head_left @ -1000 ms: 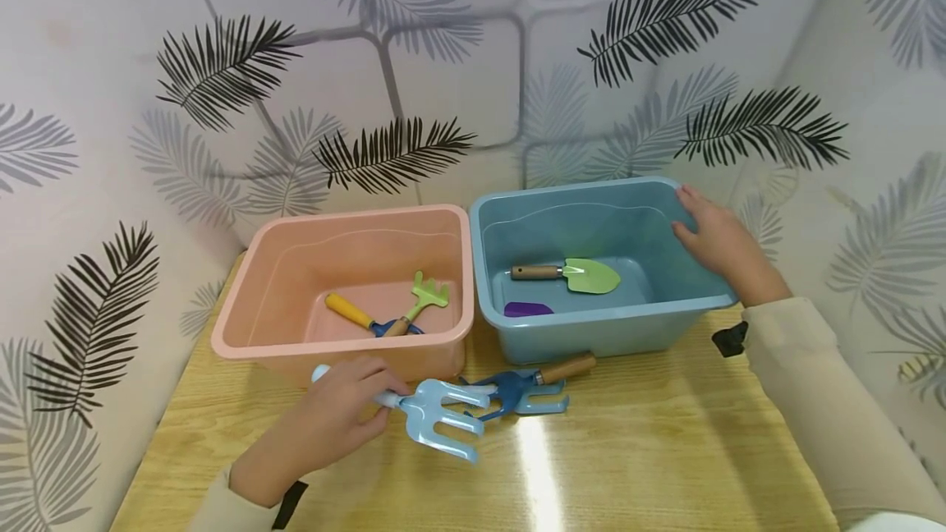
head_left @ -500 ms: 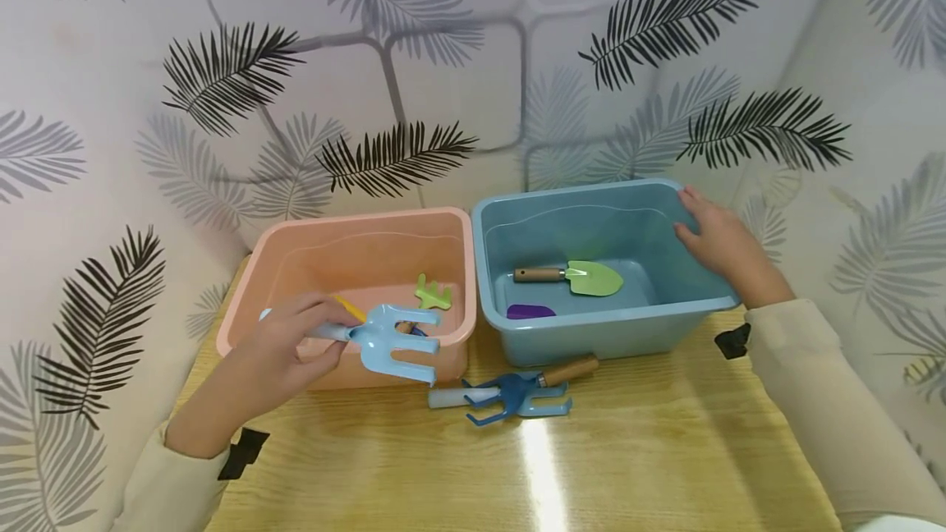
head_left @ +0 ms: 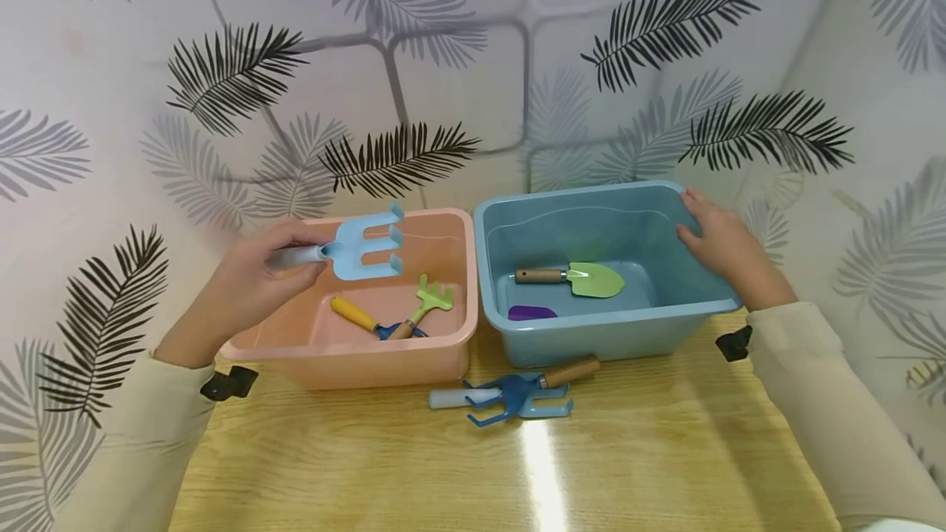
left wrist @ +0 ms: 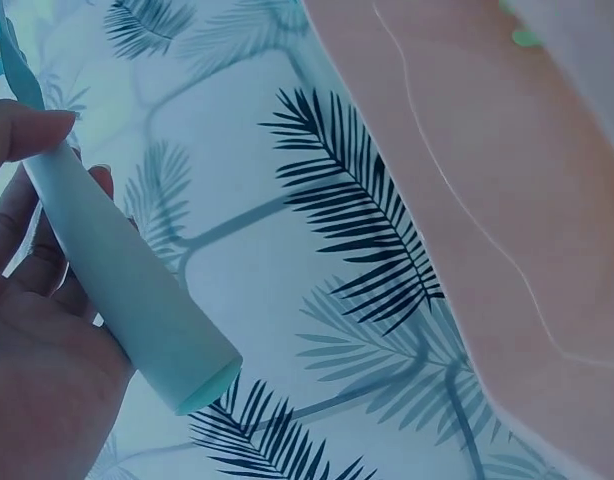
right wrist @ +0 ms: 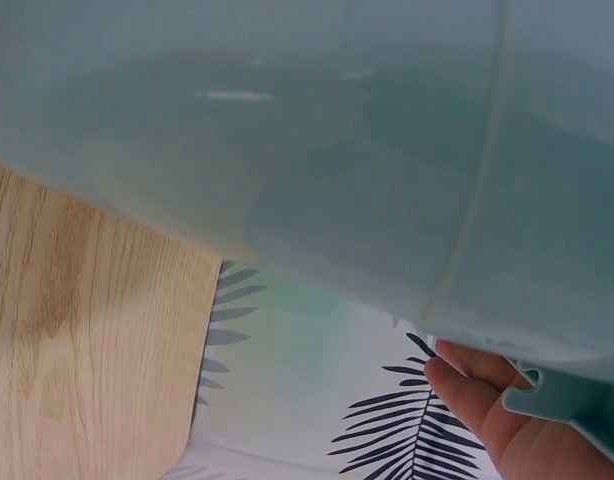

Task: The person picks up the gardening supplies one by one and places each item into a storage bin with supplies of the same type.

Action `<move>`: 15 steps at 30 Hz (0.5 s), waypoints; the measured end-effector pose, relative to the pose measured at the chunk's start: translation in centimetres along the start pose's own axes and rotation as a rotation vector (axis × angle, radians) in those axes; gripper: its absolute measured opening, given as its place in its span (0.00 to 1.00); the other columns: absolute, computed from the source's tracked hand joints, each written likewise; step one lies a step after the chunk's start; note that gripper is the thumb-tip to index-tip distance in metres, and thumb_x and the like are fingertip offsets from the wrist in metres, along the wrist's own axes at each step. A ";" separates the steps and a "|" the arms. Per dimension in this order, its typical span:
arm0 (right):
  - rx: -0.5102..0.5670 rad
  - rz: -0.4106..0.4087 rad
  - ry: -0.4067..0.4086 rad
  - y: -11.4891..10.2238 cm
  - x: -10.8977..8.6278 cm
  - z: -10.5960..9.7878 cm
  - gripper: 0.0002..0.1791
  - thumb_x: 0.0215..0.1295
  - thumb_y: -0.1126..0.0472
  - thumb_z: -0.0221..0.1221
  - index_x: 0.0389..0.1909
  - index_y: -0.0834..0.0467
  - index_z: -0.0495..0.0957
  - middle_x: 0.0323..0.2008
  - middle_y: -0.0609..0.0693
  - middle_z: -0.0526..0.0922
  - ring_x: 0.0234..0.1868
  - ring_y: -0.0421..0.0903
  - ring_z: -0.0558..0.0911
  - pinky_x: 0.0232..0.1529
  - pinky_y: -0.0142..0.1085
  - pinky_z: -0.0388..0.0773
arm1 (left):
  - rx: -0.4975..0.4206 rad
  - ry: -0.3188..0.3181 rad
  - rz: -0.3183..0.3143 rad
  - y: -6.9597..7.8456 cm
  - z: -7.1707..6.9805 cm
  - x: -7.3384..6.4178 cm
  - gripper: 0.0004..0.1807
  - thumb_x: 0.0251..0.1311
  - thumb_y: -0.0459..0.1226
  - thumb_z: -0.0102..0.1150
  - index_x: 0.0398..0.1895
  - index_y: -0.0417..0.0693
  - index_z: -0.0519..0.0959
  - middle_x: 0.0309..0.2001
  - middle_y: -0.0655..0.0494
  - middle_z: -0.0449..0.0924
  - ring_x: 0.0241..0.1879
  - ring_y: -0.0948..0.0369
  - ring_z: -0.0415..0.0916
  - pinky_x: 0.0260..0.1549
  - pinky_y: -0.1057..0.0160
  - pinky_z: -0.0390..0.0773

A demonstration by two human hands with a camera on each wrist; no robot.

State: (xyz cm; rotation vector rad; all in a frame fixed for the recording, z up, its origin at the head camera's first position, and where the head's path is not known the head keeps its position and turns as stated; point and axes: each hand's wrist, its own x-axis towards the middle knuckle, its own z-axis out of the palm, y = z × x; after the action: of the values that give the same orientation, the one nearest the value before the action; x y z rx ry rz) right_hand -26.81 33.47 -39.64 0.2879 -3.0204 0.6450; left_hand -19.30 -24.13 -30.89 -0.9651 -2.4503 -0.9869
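Observation:
My left hand (head_left: 254, 282) holds a light blue hand fork (head_left: 362, 253) by its pale handle (left wrist: 137, 280), over the left part of the peach tub (head_left: 347, 360). The tines point right and curl up at their tips. In that tub lie a small green rake (head_left: 432, 298) and a yellow-handled tool (head_left: 352, 313) with a blue head. My right hand (head_left: 727, 249) grips the right rim of the blue tub (head_left: 591, 339), thumb on the inner side; its fingers (right wrist: 467, 385) show below the tub wall in the right wrist view.
Inside the blue tub are a green trowel (head_left: 594, 279) and a purple piece (head_left: 532, 313), partly hidden by the front wall. In front, on the wooden table (head_left: 369, 458), a dark blue cultivator (head_left: 512, 396) lies across another light blue fork (head_left: 547, 411). A leaf-patterned backdrop (head_left: 458, 89) rises behind.
My left hand has lifted the light blue fork from the table front, up and leftward over the peach tub, with the tines turned upward. My right hand stays on the blue tub's rim.

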 end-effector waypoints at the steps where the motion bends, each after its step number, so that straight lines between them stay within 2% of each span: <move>1: -0.002 -0.002 0.000 0.0 0.0 0.0 0.34 0.67 0.62 0.49 0.69 0.69 0.47 0.70 0.63 0.46 0.66 0.67 0.52 0.63 0.58 0.49 | 0.012 -0.003 -0.012 -0.3 0.0 0.3 0.20 0.47 0.26 0.66 0.45 0.50 0.80 0.42 0.59 0.78 0.40 0.66 0.70 0.38 0.73 0.69; 8: -0.004 -0.011 -0.001 0.1 0.1 0.0 0.34 0.67 0.62 0.50 0.69 0.69 0.48 0.70 0.64 0.46 0.66 0.66 0.52 0.64 0.57 0.49 | 0.075 -0.031 -0.137 -2.5 1.0 2.0 0.13 0.54 0.36 0.64 0.45 0.53 0.80 0.43 0.64 0.77 0.39 0.68 0.71 0.37 0.74 0.69; 11: -0.004 -0.007 0.004 0.1 0.1 0.0 0.34 0.67 0.62 0.50 0.69 0.69 0.48 0.70 0.64 0.46 0.66 0.66 0.52 0.64 0.57 0.49 | 0.076 -0.052 -0.197 -3.3 1.4 2.7 0.13 0.56 0.39 0.62 0.46 0.52 0.80 0.42 0.62 0.77 0.39 0.65 0.70 0.38 0.71 0.69; 15: -0.008 -0.011 0.007 0.1 0.0 0.0 0.34 0.67 0.62 0.50 0.69 0.69 0.48 0.70 0.64 0.47 0.66 0.66 0.52 0.64 0.57 0.49 | 0.064 -0.099 -0.234 -4.8 1.9 3.7 0.13 0.58 0.39 0.61 0.46 0.50 0.80 0.43 0.57 0.78 0.40 0.62 0.70 0.40 0.64 0.70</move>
State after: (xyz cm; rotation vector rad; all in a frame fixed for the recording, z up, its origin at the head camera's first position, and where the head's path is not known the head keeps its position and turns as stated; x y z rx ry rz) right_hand -26.82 33.57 -39.63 0.3017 -3.0122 0.6315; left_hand -25.38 -23.63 -32.63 -0.7356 -2.7073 -0.9451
